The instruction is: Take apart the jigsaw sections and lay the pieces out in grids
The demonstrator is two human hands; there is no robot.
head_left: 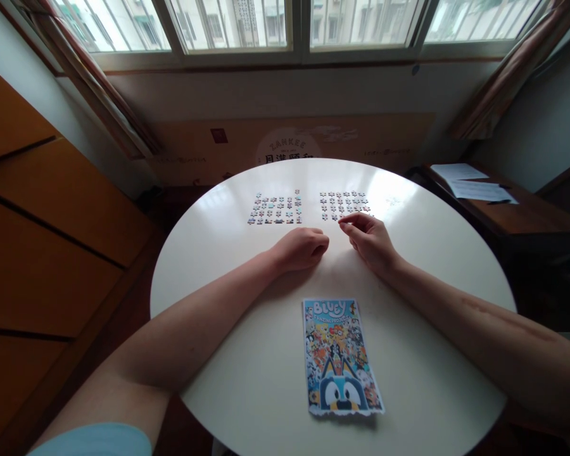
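Small jigsaw pieces lie in two groups on the white round table (pixel 422 266): a left group (pixel 278 206) and a right group (pixel 342 204). My left hand (pixel 304 248) rests on the table in a loose fist below the left group, and what its curled fingers hold, if anything, is hidden. Just below the right group is my right hand (pixel 367 239), thumb and forefinger pinched together near the lowest row; anything between them is too small to make out. A colourful printed sheet (pixel 341 354) with a blue dog's face lies flat between my forearms.
Beyond the table stands a long printed orange-brown panel (pixel 180 145) under the windows. Papers (pixel 479 190) lie on a brown side table (pixel 527 215) at the right. Wooden cabinet doors (pixel 42 240) are at the left.
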